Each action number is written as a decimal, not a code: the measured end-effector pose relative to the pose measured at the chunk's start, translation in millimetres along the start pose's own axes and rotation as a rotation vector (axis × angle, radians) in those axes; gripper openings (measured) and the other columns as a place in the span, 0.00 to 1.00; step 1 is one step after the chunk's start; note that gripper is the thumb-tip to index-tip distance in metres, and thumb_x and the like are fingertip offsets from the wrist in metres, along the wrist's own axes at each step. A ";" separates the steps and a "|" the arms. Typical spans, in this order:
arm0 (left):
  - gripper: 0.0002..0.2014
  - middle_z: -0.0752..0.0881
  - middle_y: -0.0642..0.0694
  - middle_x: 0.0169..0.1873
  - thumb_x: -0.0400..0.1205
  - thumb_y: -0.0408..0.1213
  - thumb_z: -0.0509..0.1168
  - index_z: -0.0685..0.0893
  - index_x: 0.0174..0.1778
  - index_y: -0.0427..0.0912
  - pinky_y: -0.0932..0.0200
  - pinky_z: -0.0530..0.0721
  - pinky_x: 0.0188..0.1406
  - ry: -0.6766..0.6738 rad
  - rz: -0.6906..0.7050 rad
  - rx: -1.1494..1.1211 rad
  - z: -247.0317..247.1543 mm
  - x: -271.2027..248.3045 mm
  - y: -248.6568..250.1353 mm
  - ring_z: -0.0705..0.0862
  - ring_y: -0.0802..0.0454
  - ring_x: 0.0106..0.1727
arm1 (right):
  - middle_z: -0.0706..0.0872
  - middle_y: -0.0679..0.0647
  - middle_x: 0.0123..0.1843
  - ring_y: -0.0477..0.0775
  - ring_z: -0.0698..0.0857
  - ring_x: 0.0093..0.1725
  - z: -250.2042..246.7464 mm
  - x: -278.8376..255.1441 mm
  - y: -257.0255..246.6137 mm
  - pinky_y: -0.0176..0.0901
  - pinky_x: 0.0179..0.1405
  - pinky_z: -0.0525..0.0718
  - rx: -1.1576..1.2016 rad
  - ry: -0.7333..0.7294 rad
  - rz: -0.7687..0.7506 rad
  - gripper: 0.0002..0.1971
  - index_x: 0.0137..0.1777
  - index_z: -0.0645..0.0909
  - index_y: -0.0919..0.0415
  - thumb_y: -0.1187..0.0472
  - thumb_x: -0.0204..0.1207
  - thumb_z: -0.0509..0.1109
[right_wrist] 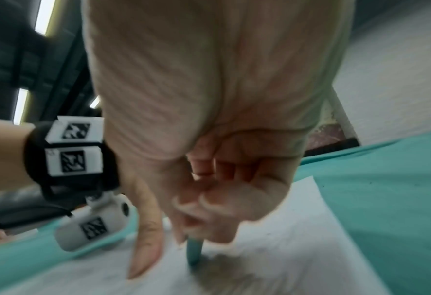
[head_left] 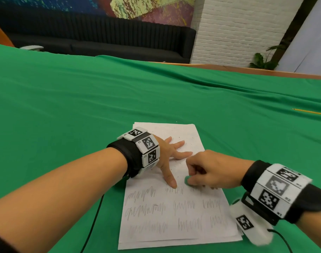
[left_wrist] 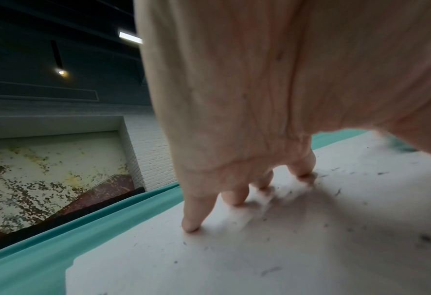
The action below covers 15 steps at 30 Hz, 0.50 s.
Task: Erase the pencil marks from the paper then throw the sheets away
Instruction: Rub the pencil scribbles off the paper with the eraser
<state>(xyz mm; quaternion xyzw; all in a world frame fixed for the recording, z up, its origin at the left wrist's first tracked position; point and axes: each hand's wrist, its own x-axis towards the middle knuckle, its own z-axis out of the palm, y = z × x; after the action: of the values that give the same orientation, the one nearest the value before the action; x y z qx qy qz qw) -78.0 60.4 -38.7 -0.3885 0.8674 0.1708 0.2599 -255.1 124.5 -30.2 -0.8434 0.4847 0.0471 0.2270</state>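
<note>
The paper (head_left: pixel 174 212) is lying as a small white stack on the green cloth (head_left: pixel 83 106) of the desk, near its front edge, with a lower sheet peeking out along the bottom and right edges. Grey pencil scribbles (head_left: pixel 185 205) are filling its near half in rows, while the far half is looking mostly bare, dotted with dark eraser crumbs (left_wrist: pixel 270 270).

The left hand (head_left: pixel 167 154) is lying spread on the middle of the paper, fingers straight and splayed, holding nothing. In the left wrist view its fingertips (left_wrist: pixel 190 226) are pressing down on the sheet. Its thumb is pointing toward the top row of scribbles.

The right hand (head_left: pixel 209 170) is curling its fingers and thumb around a small green eraser (head_left: pixel 187 180), pinching it upright. In the right wrist view the eraser (right_wrist: pixel 194 253) is touching the paper (right_wrist: pixel 298 249) with its lower end, on a grey smudge. The eraser is sitting just beside the left thumb tip, at the top row of scribbles.

A yellow pencil (head_left: pixel 309 111) is lying on the cloth well apart, toward the right edge of the desk. Marker-tagged bands are wrapping both wrists, and black cables are trailing off the front edge. Beyond the desk a dark sofa (head_left: pixel 101 41) is standing against a painted wall, beside a white brick column (head_left: pixel 238 30) and a plant (head_left: pixel 263 59).
</note>
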 end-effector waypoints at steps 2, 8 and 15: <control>0.55 0.29 0.61 0.83 0.70 0.66 0.74 0.38 0.82 0.74 0.26 0.44 0.80 0.002 0.000 -0.002 1.2 0.9 -0.9 0.29 0.47 0.84 | 0.80 0.44 0.30 0.42 0.75 0.26 -1.8 -2.0 -0.4 0.32 0.27 0.73 -0.014 -0.037 0.008 0.14 0.36 0.75 0.52 0.47 0.78 0.72; 0.55 0.29 0.63 0.82 0.70 0.66 0.74 0.38 0.82 0.73 0.27 0.45 0.80 0.003 -0.004 -0.006 0.2 0.4 -0.7 0.29 0.48 0.84 | 0.80 0.45 0.33 0.48 0.76 0.31 -2.8 3.2 11.2 0.40 0.32 0.75 -0.100 0.097 0.070 0.14 0.35 0.72 0.50 0.48 0.79 0.70; 0.55 0.28 0.62 0.82 0.71 0.65 0.73 0.37 0.82 0.72 0.26 0.48 0.81 0.002 -0.004 0.013 0.6 0.5 0.5 0.29 0.48 0.84 | 0.80 0.46 0.34 0.47 0.77 0.32 -6.0 1.1 13.6 0.39 0.32 0.73 -0.148 0.131 0.132 0.14 0.37 0.73 0.50 0.46 0.80 0.69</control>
<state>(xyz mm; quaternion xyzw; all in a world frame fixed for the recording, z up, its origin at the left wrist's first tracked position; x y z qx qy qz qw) -78.5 60.7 -39.4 -0.3888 0.8679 0.1641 0.2620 -266.8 115.3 -29.8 -0.8253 0.5483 0.0426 0.1283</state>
